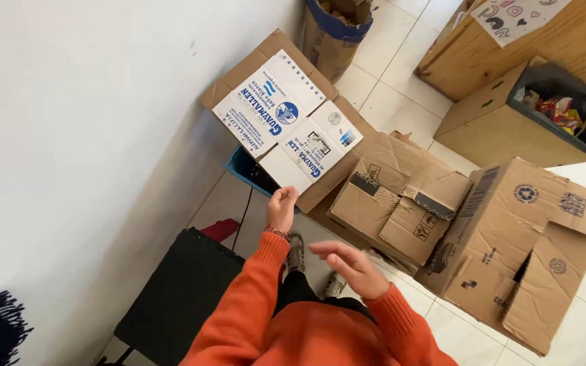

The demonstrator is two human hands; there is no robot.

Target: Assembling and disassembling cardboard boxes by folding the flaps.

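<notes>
Below the printed cardboard box (285,118), the left hand (282,209) reaches up with fingers loosely curled, its grip holding nothing, fingertips just short of the box's lower white flap. Right of it and lower, the right hand (350,266) hangs flat and open, palm turned inward, empty too, well apart from the printed box and nearer a crumpled brown carton (401,196). Both sleeves are orange.

That printed box leans against the white wall (69,135), over a blue bin (245,169) whose rim peeks out beneath it. Right of the printed box the crumpled carton lies touching a larger open carton (517,251); beyond stand a dark-lined box (510,115) and a wooden crate (571,41). Pale floor tiles (388,88) show between them. Below the printed box, a black stool (178,291) stands by the wall, leaving a narrow strip of floor around the person's shoes (298,252).
</notes>
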